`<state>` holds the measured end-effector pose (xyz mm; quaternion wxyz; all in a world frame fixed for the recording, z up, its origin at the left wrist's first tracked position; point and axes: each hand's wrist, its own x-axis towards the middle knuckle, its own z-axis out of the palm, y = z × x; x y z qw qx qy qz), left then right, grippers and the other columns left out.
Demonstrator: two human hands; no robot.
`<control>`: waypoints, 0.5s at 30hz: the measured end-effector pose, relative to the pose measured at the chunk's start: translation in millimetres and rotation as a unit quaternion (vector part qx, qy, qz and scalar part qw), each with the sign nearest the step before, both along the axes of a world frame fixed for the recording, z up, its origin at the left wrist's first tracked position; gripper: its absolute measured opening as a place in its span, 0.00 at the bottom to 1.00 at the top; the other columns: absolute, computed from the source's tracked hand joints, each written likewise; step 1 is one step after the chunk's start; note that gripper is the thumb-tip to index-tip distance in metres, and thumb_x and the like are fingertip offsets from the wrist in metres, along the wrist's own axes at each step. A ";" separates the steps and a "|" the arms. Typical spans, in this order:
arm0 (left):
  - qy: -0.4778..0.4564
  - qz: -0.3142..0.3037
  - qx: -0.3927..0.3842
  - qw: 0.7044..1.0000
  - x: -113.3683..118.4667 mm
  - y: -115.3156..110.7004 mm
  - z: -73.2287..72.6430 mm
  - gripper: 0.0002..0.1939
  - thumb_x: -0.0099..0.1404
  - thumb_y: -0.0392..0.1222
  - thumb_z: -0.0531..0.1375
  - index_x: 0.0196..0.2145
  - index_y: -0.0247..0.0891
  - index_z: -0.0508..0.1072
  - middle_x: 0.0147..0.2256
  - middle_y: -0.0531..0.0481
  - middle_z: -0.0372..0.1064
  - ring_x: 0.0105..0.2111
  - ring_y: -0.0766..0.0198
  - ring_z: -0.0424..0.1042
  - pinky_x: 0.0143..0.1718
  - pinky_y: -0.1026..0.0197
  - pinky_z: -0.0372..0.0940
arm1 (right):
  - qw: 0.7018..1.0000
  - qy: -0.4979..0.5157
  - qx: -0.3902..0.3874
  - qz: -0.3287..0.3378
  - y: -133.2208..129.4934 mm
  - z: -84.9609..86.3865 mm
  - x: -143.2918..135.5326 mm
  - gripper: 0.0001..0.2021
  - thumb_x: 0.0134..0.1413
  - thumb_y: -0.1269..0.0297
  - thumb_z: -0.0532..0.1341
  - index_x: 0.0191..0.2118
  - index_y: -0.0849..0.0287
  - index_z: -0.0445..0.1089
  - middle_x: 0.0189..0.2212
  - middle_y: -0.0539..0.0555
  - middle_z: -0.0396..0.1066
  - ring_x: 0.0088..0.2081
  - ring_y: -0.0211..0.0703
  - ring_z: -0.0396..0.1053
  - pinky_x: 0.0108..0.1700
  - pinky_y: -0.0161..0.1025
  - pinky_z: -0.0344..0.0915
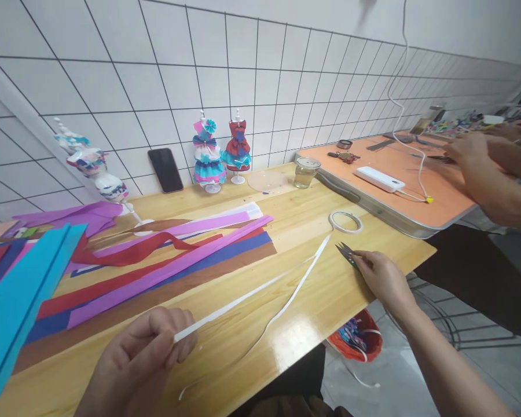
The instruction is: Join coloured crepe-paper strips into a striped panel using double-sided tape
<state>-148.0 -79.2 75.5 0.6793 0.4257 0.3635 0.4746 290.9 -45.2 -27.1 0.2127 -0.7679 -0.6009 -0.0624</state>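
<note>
My left hand (143, 347) is closed in a pinch on the end of a narrow white tape strip (234, 301), which stretches across the wooden table toward the upper right. Beside it a second white strip (286, 304) curves down to the table's front edge. Both run near a white tape roll (346, 222) lying flat. To the right, my right hand (384, 281) grips small scissors (348, 255), their dark blades parted and pointing at the roll; the handles are hidden by my fingers.
Coloured paper strips (169, 266) cover the table's left. Small dressed mannequins (211, 156), a phone (165, 169) and a jar (306, 172) stand along the tiled wall. An orange table (443, 202) adjoins on the right, with a co-worker's hands (464, 149). Below hangs a red basket (360, 339).
</note>
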 end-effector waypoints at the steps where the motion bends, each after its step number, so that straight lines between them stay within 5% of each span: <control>1: 0.000 -0.005 -0.001 1.000 -1.6 0.0 -0.9 0.13 0.58 0.45 0.58 0.20 0.40 0.63 0.20 0.54 0.56 0.23 0.66 0.58 0.26 0.63 0.58 | 1.000 -0.022 -0.004 -0.015 -0.5 1.2 0.8 0.17 0.55 0.57 0.50 0.37 0.59 0.73 0.32 0.60 0.72 0.33 0.51 0.69 0.29 0.42 0.62; 4: -0.004 -0.014 0.001 1.000 -5.6 0.9 -4.6 0.12 0.60 0.44 0.56 0.21 0.40 0.64 0.20 0.53 0.56 0.24 0.66 0.58 0.26 0.63 0.59 | 0.995 -0.096 0.000 -0.016 3.6 8.1 0.3 0.17 0.56 0.60 0.49 0.37 0.59 0.73 0.31 0.61 0.71 0.34 0.54 0.68 0.31 0.44 0.61; 10: -0.019 -0.045 0.025 0.998 -3.1 1.0 -4.1 0.12 0.60 0.44 0.56 0.21 0.40 0.65 0.20 0.52 0.56 0.24 0.65 0.58 0.26 0.61 0.60 | 0.966 -0.217 0.012 0.142 38.6 31.3 -12.9 0.15 0.54 0.70 0.52 0.47 0.58 0.68 0.42 0.62 0.68 0.43 0.54 0.62 0.39 0.46 0.59; 15: -0.025 -0.004 0.004 1.000 1.2 1.1 1.3 0.13 0.58 0.46 0.58 0.20 0.40 0.64 0.19 0.53 0.55 0.23 0.65 0.58 0.25 0.62 0.60 | 0.931 -0.267 -0.017 0.247 65.9 46.0 -24.6 0.10 0.54 0.71 0.53 0.38 0.60 0.71 0.38 0.61 0.69 0.43 0.51 0.61 0.41 0.46 0.55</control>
